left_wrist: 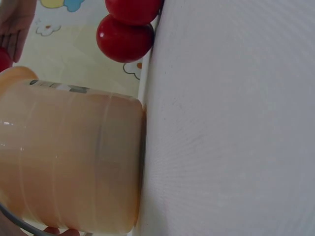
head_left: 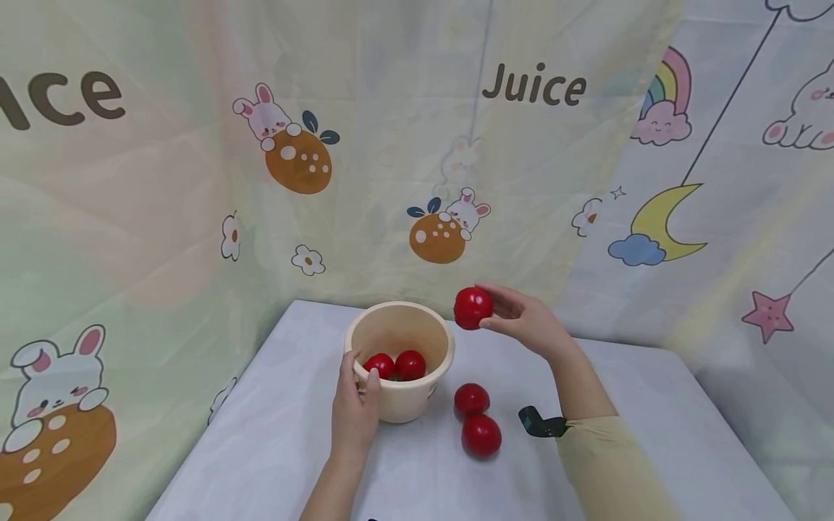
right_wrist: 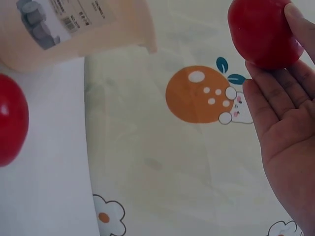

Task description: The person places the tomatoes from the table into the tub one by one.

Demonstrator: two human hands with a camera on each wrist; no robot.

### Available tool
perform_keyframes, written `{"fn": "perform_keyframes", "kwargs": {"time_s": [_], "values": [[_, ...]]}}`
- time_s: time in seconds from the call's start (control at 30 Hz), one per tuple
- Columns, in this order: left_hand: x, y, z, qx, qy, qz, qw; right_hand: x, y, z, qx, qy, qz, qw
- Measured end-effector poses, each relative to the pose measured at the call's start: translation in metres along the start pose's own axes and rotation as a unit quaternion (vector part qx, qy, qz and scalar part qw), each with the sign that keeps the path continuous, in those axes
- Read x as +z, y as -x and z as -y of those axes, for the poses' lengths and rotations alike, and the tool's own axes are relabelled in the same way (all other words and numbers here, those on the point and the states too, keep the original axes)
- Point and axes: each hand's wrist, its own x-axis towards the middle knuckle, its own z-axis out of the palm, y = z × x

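My left hand grips the near left rim of a cream plastic bucket, thumb at the front and fingers along the side. Two red tomatoes lie inside the bucket. My right hand holds another tomato between thumb and fingers, raised to the right of the bucket's rim. In the right wrist view the held tomato rests against the fingertips with the palm exposed. Two more tomatoes sit close together on the table, right of the bucket.
A white cloth covers the table. Printed curtains hang behind and on both sides of it. A black strap piece sticks out at the right sleeve. A printed label shows on the bucket's side.
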Motion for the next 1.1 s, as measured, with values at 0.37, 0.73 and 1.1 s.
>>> {"fn": "perform_keyframes", "kwargs": {"time_s": [0.37, 0.73, 1.1], "values": [[0.0, 0.0, -0.002, 0.001, 0.003, 0.002, 1.0, 0.019, -0.017, 0.015, -0.023, -0.021, 0.029, 0.9991], [-0.001, -0.001, -0.001, 0.0, 0.0, 0.002, 1.0, 0.037, -0.035, 0.031, -0.027, -0.028, 0.07, 0.9968], [-0.001, -0.001, -0.001, -0.012, -0.001, 0.006, 0.9999, 0.053, -0.051, 0.043, -0.011, 0.036, 0.121, 0.992]]}}
